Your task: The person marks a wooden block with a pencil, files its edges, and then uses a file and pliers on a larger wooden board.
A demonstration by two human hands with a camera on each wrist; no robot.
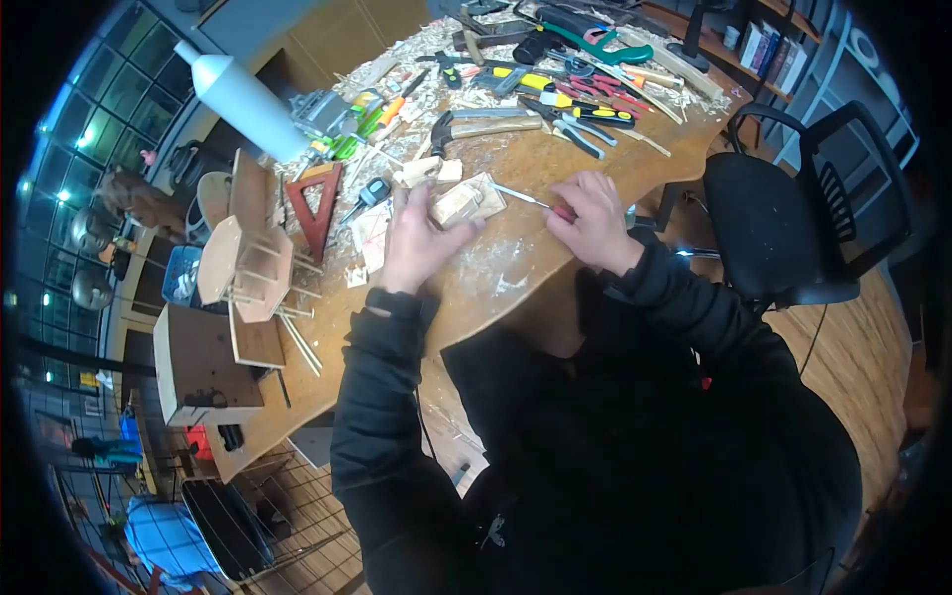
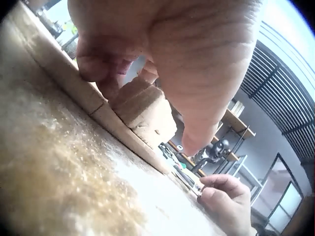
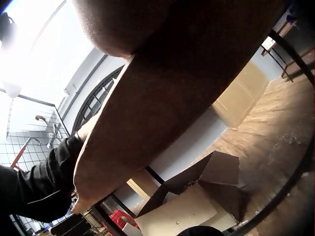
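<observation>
My left hand point(image 1: 412, 243) lies at the near left of a small, pale wooden block point(image 1: 459, 205). In the left wrist view the block point(image 2: 147, 110) sits on a thin board point(image 2: 101, 110), with bent fingers point(image 2: 96, 69) at one side of it and the thumb point(image 2: 199, 132) at the other. My right hand point(image 1: 595, 223) grips the dark red handle of a carving tool point(image 1: 521, 196). Its slim metal blade points left, the tip at the board's right end. In the right wrist view the table's underside point(image 3: 152, 108) takes up most of the picture.
Several hand tools, among them a hammer point(image 1: 496, 129) and pliers point(image 1: 575, 129), lie amid wood shavings at the back. A red triangle square point(image 1: 315, 208) and a small wooden model point(image 1: 248, 260) stand left. A black office chair point(image 1: 778, 218) is right of the table.
</observation>
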